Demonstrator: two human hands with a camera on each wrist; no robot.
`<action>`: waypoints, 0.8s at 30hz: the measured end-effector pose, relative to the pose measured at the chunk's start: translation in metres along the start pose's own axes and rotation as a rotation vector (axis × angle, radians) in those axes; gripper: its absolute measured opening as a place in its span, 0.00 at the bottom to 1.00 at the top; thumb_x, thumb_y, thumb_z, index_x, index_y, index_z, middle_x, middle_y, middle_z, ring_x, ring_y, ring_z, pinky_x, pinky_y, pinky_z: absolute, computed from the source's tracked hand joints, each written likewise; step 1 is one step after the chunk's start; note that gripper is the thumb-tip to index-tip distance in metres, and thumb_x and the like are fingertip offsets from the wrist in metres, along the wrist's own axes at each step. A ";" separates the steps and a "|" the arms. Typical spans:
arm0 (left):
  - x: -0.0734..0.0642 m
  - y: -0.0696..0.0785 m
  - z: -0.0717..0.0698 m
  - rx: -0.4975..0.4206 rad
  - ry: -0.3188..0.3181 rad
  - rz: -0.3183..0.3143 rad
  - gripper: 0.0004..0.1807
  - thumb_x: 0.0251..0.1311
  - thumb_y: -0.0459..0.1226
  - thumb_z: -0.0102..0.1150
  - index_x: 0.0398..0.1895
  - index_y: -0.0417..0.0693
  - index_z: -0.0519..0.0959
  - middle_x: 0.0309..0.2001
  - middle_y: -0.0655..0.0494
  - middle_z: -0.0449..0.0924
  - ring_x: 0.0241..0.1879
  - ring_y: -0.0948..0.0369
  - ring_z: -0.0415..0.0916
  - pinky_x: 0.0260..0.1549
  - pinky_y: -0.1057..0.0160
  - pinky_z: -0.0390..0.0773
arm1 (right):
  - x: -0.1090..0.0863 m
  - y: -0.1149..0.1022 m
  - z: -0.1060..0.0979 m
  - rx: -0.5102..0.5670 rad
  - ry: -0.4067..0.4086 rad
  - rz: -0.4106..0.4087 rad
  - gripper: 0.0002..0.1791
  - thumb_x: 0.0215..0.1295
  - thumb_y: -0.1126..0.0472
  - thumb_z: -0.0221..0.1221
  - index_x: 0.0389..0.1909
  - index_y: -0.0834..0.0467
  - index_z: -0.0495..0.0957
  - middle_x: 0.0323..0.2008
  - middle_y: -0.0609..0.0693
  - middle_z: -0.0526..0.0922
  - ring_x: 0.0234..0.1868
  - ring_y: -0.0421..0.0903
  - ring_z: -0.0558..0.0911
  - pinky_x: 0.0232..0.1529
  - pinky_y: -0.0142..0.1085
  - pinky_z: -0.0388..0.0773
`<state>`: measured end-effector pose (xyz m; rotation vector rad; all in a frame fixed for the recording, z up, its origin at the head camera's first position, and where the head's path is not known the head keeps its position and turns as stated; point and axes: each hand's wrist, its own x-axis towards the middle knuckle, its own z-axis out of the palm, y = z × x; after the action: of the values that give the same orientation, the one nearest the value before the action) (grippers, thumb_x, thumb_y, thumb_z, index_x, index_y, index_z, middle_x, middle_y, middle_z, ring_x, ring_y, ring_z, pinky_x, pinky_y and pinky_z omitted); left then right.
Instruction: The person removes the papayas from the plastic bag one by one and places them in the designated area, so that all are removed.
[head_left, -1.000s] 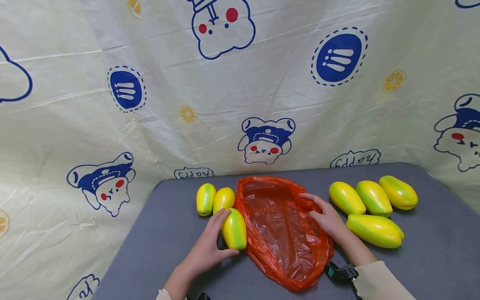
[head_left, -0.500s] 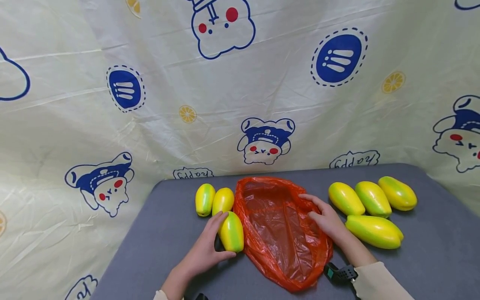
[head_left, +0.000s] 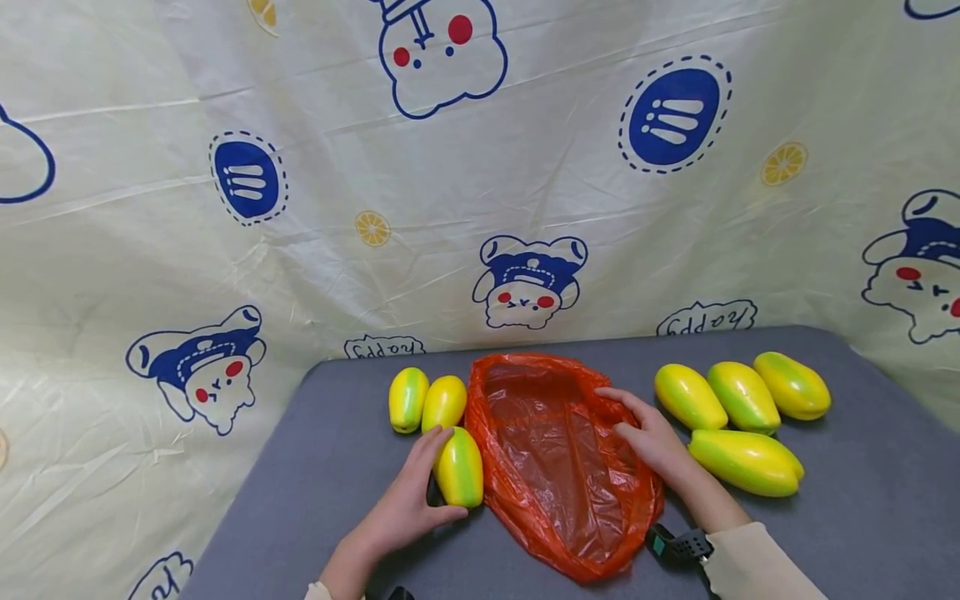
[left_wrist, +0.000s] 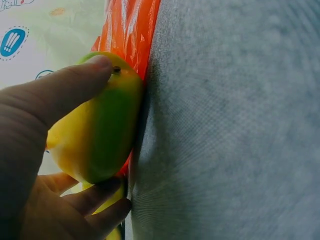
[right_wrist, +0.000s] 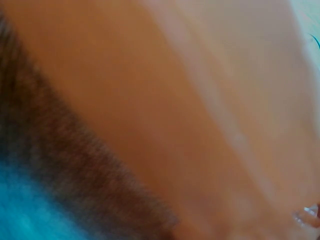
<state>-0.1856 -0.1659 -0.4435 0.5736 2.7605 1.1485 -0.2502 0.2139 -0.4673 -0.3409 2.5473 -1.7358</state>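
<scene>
A yellow-and-green papaya (head_left: 460, 468) stands at the left edge of a red plastic bag (head_left: 551, 467). My left hand (head_left: 401, 504) grips this papaya from the left. In the left wrist view, the thumb lies over one end of the papaya (left_wrist: 107, 130) and the fingers curl at the other. My right hand (head_left: 652, 437) holds the bag's right rim, thumb and forefinger spread over the film; its other fingers are hidden. The bag lies with its mouth spread wide. A blurred stretch of skin and sleeve fills most of the right wrist view.
Two papayas (head_left: 408, 400) lie behind the left hand, close to the bag. Several more papayas (head_left: 746, 462) are grouped right of the right forearm. All rest on a grey table (head_left: 322, 450). A printed cloth (head_left: 420, 167) hangs behind the table.
My left hand and its papaya have shifted slightly toward me and to the left. The right hand and the bag have stayed in place.
</scene>
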 end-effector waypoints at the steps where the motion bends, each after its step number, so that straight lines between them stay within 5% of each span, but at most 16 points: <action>1: 0.000 0.000 0.000 0.002 -0.001 -0.001 0.54 0.51 0.50 0.75 0.78 0.57 0.53 0.79 0.46 0.46 0.74 0.46 0.56 0.68 0.37 0.63 | 0.000 0.000 0.000 0.000 0.001 0.001 0.31 0.69 0.67 0.51 0.73 0.49 0.63 0.72 0.63 0.64 0.50 0.56 0.79 0.39 0.38 0.86; 11: -0.001 -0.002 0.001 0.014 0.000 -0.010 0.54 0.51 0.51 0.75 0.78 0.59 0.52 0.80 0.47 0.43 0.74 0.46 0.57 0.68 0.38 0.65 | 0.000 0.001 0.001 0.007 0.002 0.014 0.31 0.69 0.68 0.51 0.72 0.49 0.64 0.72 0.63 0.65 0.48 0.56 0.80 0.39 0.39 0.86; 24: 0.000 -0.001 0.002 0.038 0.004 -0.020 0.59 0.49 0.50 0.76 0.80 0.60 0.48 0.80 0.45 0.38 0.72 0.41 0.60 0.64 0.36 0.68 | 0.000 -0.003 -0.001 -0.061 0.019 0.004 0.31 0.70 0.66 0.51 0.74 0.50 0.62 0.73 0.63 0.64 0.59 0.60 0.76 0.44 0.39 0.86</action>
<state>-0.1854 -0.1657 -0.4454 0.5473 2.7910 1.0963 -0.2499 0.2132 -0.4640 -0.3238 2.6168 -1.6707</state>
